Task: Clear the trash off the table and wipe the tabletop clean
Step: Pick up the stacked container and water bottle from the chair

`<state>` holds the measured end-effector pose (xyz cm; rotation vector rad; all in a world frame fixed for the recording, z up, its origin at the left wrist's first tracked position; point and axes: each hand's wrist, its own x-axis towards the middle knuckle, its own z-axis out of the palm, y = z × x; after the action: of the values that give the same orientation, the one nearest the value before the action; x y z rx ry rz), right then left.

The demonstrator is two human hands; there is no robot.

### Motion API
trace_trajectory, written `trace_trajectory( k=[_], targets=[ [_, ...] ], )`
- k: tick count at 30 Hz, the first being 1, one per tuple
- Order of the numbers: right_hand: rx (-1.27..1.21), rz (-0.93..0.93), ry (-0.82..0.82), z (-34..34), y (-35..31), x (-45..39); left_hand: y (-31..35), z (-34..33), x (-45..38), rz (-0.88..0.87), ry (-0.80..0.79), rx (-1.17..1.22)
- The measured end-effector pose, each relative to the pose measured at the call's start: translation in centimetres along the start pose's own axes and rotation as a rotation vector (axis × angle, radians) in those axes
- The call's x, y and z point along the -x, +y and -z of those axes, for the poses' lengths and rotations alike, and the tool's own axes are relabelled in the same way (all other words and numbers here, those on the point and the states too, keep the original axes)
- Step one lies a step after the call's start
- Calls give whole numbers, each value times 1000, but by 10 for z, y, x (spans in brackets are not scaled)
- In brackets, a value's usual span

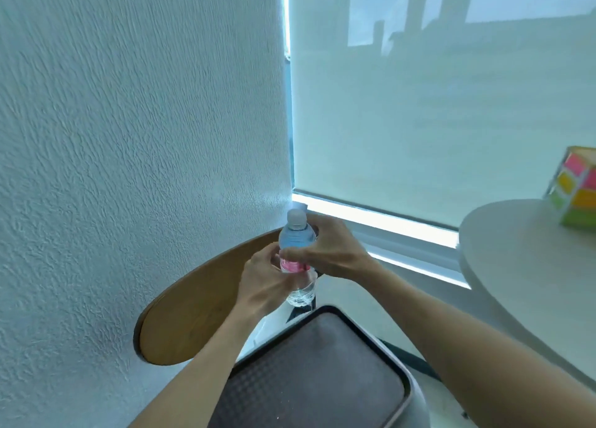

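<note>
Both hands — left [263, 285], right [325, 250] — forward on bare outstretched forearms, fingers curled in a shared grip.

The single head-worn view looks forward and steeply down from close above both forearms, facing a textured white wall [129, 121] and a window's translucent roller blind [435, 121]; a round pale table [516, 266] edges in right.

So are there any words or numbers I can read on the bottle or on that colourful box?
Bottle, pink label: there may be print, but it is too blurred and mostly covered by the left hand and right hand to read.
Colourful box on the table: only coloured patches show, no readable text.
Nothing else carries writing.
</note>
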<state>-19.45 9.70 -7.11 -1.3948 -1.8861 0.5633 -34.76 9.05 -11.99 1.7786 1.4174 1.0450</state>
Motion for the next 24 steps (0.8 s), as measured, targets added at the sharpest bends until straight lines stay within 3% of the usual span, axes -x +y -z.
trace_trajectory(
  k=[11,24],
  targets=[
    [88,-14,241,153,-14,39,139,-56,-25,-239,-88,25],
    [258,-211,503,302,40,124,261,-196,-24,-373,-330,117]
  ],
)
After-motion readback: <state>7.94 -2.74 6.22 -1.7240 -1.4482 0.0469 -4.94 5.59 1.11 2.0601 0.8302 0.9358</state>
